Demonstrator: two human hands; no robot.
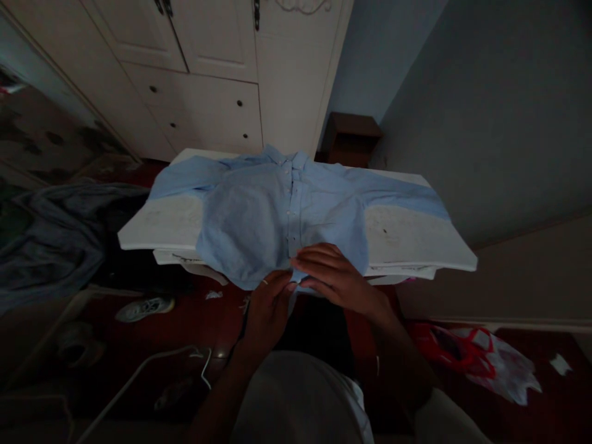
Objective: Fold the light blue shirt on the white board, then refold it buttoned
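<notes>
A light blue button-up shirt [245, 216] lies face up on a white table [411, 237], its collar at the far edge and its sleeves spread to both sides. The lower hem hangs over the near edge. My left hand [268, 308], with a ring on one finger, pinches the front placket close to the hem. Over the same spot bends my right hand [330, 274], its fingers closed on the shirt's front edge beside the left fingertips. A small pale spot shows between the fingers; whether it is a button I cannot tell.
Behind the table stands a white wardrobe [208, 105], with a small brown cabinet [354, 132] by the wall. Dark clothes [69, 228] are heaped at left. A sneaker [145, 308], a white hanger-like frame [139, 370] and a red-and-white plastic bag [490, 364] are lower down.
</notes>
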